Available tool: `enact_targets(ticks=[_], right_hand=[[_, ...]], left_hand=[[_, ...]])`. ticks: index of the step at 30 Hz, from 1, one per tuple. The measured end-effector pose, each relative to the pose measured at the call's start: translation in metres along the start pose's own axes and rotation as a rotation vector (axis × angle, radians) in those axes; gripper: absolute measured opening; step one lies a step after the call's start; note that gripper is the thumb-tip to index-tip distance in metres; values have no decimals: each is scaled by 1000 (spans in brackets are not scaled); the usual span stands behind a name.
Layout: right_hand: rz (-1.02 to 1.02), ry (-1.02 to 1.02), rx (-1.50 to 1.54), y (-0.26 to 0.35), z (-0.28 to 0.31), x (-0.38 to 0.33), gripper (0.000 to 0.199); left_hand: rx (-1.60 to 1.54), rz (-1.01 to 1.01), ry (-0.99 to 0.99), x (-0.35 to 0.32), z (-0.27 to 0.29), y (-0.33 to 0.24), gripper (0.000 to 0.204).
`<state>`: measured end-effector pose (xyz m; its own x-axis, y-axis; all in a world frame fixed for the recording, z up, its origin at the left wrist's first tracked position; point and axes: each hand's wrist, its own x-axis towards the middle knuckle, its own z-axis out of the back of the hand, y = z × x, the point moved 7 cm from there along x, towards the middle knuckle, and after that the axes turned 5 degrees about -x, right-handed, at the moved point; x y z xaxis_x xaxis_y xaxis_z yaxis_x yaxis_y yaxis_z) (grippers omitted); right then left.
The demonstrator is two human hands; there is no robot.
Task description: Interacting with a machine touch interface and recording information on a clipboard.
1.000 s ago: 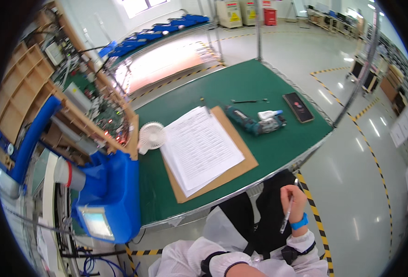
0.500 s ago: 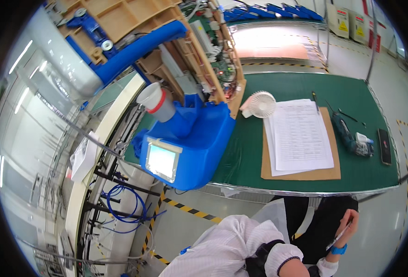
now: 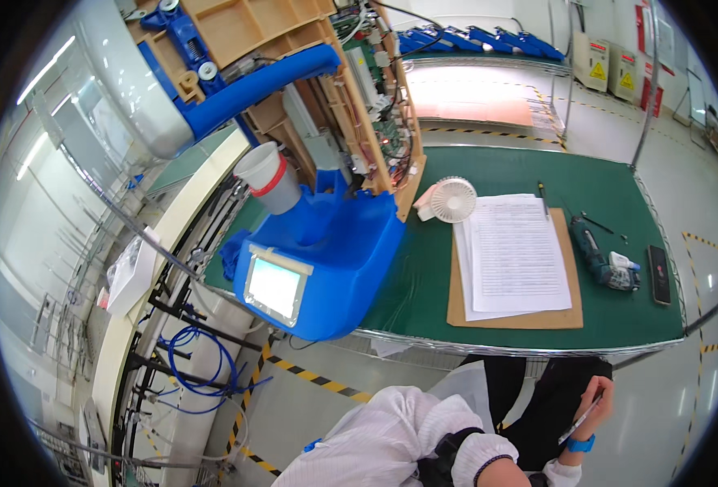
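At the lower right, my right hand (image 3: 594,407), with a blue watch (image 3: 581,444) on its wrist, is closed round a thin, light-edged slim thing (image 3: 571,430). That thing is seen nearly edge-on, so its kind is unclear. It hangs over my lap, in front of black trousers (image 3: 550,398). My left arm, in a white sleeve (image 3: 375,434), crosses the lower middle. A dark band circles the bare wrist, and the hand itself lies beyond the lower edge. Neither hand touches the green-topped table (image 3: 424,292).
The table holds printed sheets (image 3: 517,260) on brown cardboard, a small white fan (image 3: 454,200), a cordless screwdriver (image 3: 599,256) and a phone (image 3: 659,274). At left stand a blue housing with a lit screen (image 3: 274,286), a grey cup (image 3: 270,180) and an opened machine with circuit boards.
The whole view has shifted slightly, so the table and machine sit a little lower and further left. My right hand keeps its hold on the thin thing.
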<state>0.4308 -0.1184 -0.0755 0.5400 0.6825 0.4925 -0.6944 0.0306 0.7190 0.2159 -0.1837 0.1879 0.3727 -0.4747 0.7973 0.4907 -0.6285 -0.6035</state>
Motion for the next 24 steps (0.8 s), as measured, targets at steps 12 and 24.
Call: enact_targets(ticks=[12,24], right_hand=[[-4,85,97,5,-17,1,9],[42,54,31,10,1,3,19]], left_hand=[[62,5,-26,-8,-6,34,53],[246,0,-152,-11,10,43,52]])
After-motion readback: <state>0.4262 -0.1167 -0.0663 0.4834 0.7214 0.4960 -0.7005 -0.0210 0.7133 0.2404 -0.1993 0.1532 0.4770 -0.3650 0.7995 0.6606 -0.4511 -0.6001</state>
